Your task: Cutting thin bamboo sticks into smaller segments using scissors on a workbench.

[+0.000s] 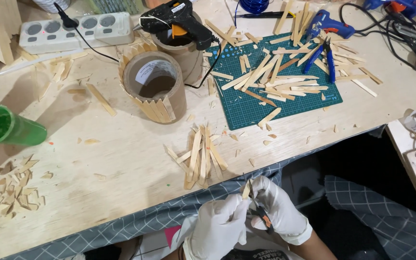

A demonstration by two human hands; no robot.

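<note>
You are holding a stick in your left hand and cutters in your right hand; keep fingers clear.

Gloved hands together (fingers curled), low, near lap

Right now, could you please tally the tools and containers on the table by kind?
Glue guns: 2 (black, blue)
Blue-handled pliers: 1
Cardboard tubes: 2 (front, rear)
Green cup: 1
Power strip: 1
Cutting mat: 1
Total: 8
</note>
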